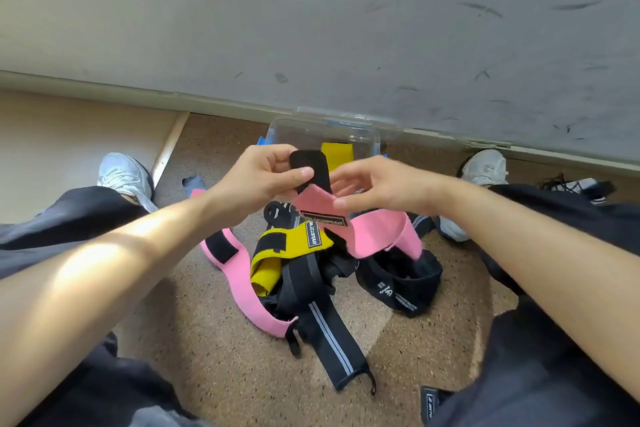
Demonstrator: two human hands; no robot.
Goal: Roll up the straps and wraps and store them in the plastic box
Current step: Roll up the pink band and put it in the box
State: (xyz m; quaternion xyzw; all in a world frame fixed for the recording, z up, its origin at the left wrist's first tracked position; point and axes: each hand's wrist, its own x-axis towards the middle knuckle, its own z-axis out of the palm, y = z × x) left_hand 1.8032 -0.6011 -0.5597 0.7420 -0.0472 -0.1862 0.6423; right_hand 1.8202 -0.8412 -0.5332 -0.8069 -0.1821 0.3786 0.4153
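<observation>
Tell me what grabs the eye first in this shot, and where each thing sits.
Dead centre, the left hand and the right hand pinch a pink fabric wrap with a black velcro end. Below them, on the speckled brown floor, lies a tangled pile of black, yellow and pink straps. Behind, against the wall, stands a clear plastic box holding a yellow roll.

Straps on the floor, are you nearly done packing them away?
Not nearly. Done: one yellow piece sits in the plastic box. In hand: the left hand and right hand hold a pink wrap near its black end, not yet rolled. Left: a second pink wrap, a yellow wrap and black straps lie piled on the floor.
</observation>
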